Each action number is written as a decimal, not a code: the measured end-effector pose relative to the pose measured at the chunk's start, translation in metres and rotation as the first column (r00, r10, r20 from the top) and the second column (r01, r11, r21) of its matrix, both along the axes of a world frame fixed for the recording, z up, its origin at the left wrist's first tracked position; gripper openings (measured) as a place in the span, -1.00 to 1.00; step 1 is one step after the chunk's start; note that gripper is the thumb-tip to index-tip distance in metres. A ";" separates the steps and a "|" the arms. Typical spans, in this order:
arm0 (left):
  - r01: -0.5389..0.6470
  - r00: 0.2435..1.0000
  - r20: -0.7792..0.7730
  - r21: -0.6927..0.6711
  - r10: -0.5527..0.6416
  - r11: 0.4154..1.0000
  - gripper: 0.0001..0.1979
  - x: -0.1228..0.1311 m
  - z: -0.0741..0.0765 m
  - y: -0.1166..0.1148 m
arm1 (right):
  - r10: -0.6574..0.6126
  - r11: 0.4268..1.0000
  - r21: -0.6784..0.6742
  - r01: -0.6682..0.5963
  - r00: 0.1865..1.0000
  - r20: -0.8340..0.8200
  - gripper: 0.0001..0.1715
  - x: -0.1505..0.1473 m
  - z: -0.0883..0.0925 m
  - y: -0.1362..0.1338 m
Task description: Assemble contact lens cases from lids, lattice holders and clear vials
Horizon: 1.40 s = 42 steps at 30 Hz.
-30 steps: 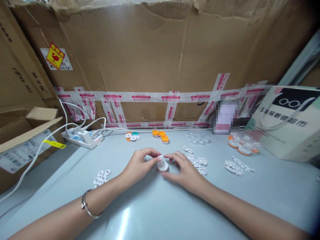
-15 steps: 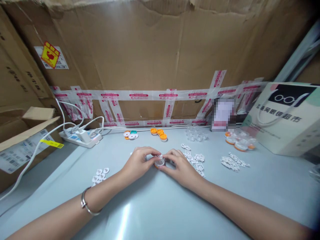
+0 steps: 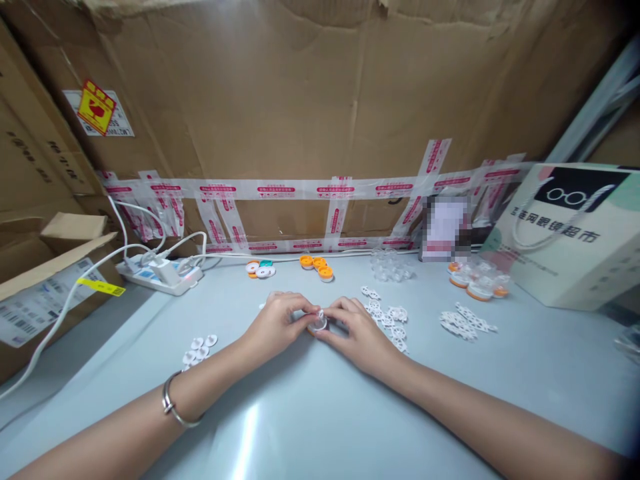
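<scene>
- At the middle of the grey table [image 3: 320, 427], a round cap [image 3: 319, 325] is sitting low over the surface, pinched between both hands, with a tiny white piece showing on top of it.
- The left hand [image 3: 277, 325] is closing on the round cap from 9 o'clock, with thumb and forefinger curled round its rim.
- The right hand [image 3: 359, 333] is gripping the same cap from 3 o'clock, its fingertips meeting those of the left hand above it.
- A scatter of white lacy pieces [image 3: 391, 319] is lying just beside the right hand at 2 o'clock, and a second heap [image 3: 467, 321] is lying farther out at 3 o'clock.
- A few white discs [image 3: 199, 347] are lying at 8 o'clock, near the left forearm, which is wearing a silver bracelet [image 3: 175, 408].
- Orange caps [image 3: 317, 265] are sitting at 12 o'clock, with white and teal caps [image 3: 260, 269] at 11 o'clock.
- Clear plastic pieces [image 3: 390, 265] are piling up at 1 o'clock, and orange-bottomed clear cups [image 3: 475, 283] are standing at 2 o'clock.
- A power strip [image 3: 160, 275] with white cables is lying at 10 o'clock.
- A paper bag [image 3: 570, 253] is standing at the far 2 o'clock edge.
- A taped cardboard wall [image 3: 320, 100] is rising behind everything at 12 o'clock.
</scene>
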<state>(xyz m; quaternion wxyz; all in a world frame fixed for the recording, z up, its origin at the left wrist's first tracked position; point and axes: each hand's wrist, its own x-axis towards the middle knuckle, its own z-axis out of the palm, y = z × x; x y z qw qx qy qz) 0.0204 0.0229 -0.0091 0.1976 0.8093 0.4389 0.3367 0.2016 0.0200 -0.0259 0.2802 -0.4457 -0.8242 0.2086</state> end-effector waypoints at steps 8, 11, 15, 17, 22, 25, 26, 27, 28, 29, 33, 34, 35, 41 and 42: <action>-0.004 1.000 0.001 -0.039 0.004 0.999 -0.86 -0.005 -0.003 -0.003 | -0.010 1.000 0.001 0.010 1.000 -0.010 -0.75 -0.003 0.000 -0.001; -0.012 1.000 0.008 -0.062 0.013 0.998 -0.64 -0.009 -0.005 -0.003 | -0.013 1.000 0.004 0.013 1.000 -0.027 -0.72 -0.001 -0.001 0.000; 0.026 1.000 -0.005 -0.075 -0.026 0.997 -0.65 -0.011 -0.005 -0.003 | 0.000 1.000 0.019 0.000 1.000 -0.022 -0.67 0.001 -0.001 0.001; 0.032 0.999 0.004 -0.092 -0.031 0.995 -0.69 -0.010 -0.005 -0.002 | -0.001 0.999 0.033 0.002 1.000 -0.010 -0.64 0.001 -0.003 0.001; 0.018 1.000 0.020 -0.091 -0.016 0.996 -0.74 -0.007 -0.006 -0.001 | -0.030 0.996 0.081 0.029 1.000 0.008 -0.45 -0.001 0.005 -0.007; 0.011 1.000 -0.003 -0.093 -0.011 0.996 -0.75 -0.007 -0.006 -0.002 | -0.037 0.988 0.151 0.043 0.998 -0.045 -0.39 0.018 0.030 -0.004; 0.010 1.000 -0.013 -0.099 -0.011 0.995 -0.74 -0.007 -0.006 -0.002 | -0.055 0.983 0.170 0.070 0.995 -0.088 -0.45 0.031 0.040 0.002; 0.007 1.000 -0.022 -0.106 -0.009 0.994 -0.73 -0.007 -0.006 -0.003 | -0.137 0.973 0.166 0.161 0.979 -0.148 -0.53 0.046 0.049 0.010; 0.000 1.000 -0.031 -0.112 -0.003 0.994 -0.71 -0.007 -0.006 -0.003 | -0.254 0.945 0.155 0.289 0.943 -0.214 -0.60 0.064 0.056 0.021; -0.011 0.999 -0.040 -0.115 0.007 0.993 -0.68 -0.007 -0.006 -0.003 | -0.345 0.910 0.139 0.390 0.900 -0.268 -0.62 0.083 0.061 0.034; -0.075 0.991 -0.113 -0.094 0.065 0.993 -0.60 -0.007 -0.008 -0.002 | -0.464 0.880 0.023 0.475 0.868 -0.175 -0.53 0.148 0.050 0.085; -0.087 0.989 -0.131 -0.087 0.075 0.992 -0.59 -0.007 -0.009 -0.002 | -0.456 0.887 0.005 0.462 0.875 -0.162 -0.50 0.157 0.041 0.095; -0.095 0.986 -0.143 -0.083 0.082 0.992 -0.59 -0.007 -0.010 -0.001 | -0.445 0.894 -0.012 0.448 0.883 -0.150 -0.47 0.163 0.033 0.102; -0.113 0.978 -0.184 -0.084 0.096 0.990 -0.62 -0.006 -0.013 -0.002 | -0.423 0.906 -0.053 0.420 0.894 -0.145 -0.52 0.161 -0.001 0.114; -0.115 0.977 -0.188 -0.086 0.097 0.990 -0.63 -0.006 -0.013 -0.003 | -0.436 0.900 -0.049 0.434 0.887 -0.151 -0.56 0.160 -0.002 0.115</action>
